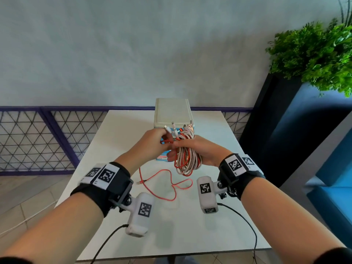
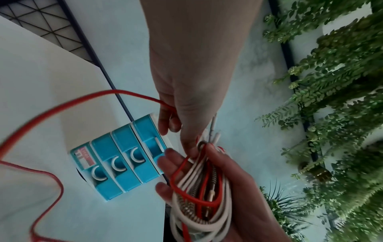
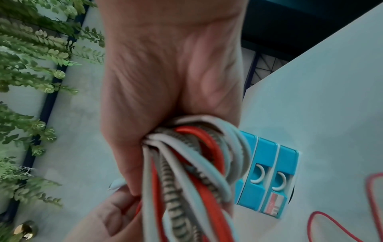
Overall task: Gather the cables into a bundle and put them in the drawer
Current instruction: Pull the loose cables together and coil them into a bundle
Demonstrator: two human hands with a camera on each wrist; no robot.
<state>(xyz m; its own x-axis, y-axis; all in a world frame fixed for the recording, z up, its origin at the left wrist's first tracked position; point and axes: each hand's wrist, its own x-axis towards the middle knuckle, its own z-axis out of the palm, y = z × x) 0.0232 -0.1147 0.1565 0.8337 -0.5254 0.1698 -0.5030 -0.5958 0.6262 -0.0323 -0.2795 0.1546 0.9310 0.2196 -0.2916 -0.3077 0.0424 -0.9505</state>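
My right hand [image 1: 182, 149] grips a coiled bundle of white, red and braided cables [image 1: 187, 162] just above the table, in front of the small drawer unit [image 1: 172, 113]. My left hand [image 1: 162, 139] meets the top of the bundle, where several connector ends [image 1: 172, 128] stick up, and pinches a loose red cable [image 1: 165, 184]. That cable trails down in loops over the table. In the left wrist view the red cable [image 2: 62, 111] arcs from my left hand [image 2: 178, 129] past the blue drawer fronts [image 2: 124, 163], which look closed. The right wrist view shows the bundle [image 3: 186, 163] in my right hand [image 3: 165, 101].
The white table [image 1: 219, 216] carries the drawer unit at its far middle. A leafy plant [image 1: 314, 54] on a dark planter and a blue seat [image 1: 333, 187] stand to the right. A lattice railing [image 1: 38, 138] runs behind on the left. Black wrist-camera leads [image 1: 247, 225] hang over the near edge.
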